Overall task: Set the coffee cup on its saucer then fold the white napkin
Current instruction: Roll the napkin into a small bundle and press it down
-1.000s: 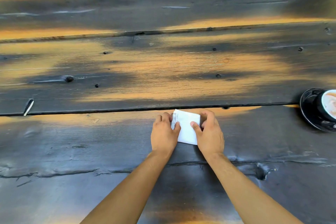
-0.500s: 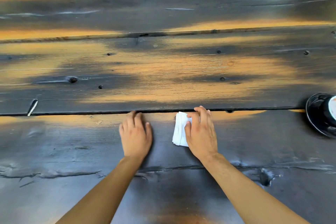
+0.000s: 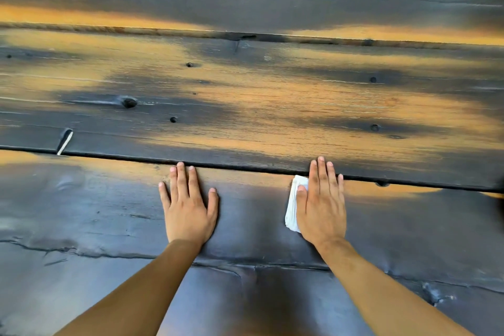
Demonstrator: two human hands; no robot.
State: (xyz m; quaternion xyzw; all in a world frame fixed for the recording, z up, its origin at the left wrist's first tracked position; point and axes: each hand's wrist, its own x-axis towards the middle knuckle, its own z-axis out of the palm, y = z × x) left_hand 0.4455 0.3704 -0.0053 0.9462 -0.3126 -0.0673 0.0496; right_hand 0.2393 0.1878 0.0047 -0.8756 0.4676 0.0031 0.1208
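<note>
The white napkin (image 3: 293,206) lies folded into a small thick packet on the dark wooden table (image 3: 272,106), just below a gap between planks. My right hand (image 3: 321,206) rests flat on top of it, fingers straight, covering all but its left edge. My left hand (image 3: 188,207) lies palm down on the bare wood well to the left of the napkin, fingers spread, holding nothing. The coffee cup and its saucer are outside the picture.
The table is made of wide charred planks with orange patches, knots and cracks. A dark gap (image 3: 245,168) runs across just beyond my fingertips. A small pale chip (image 3: 65,142) sits at the gap on the far left.
Both hands let go of the napkin's edges. My left hand moved away to the left and lay flat; my right hand flattened onto the folded napkin. The cup and saucer slid out of view.
</note>
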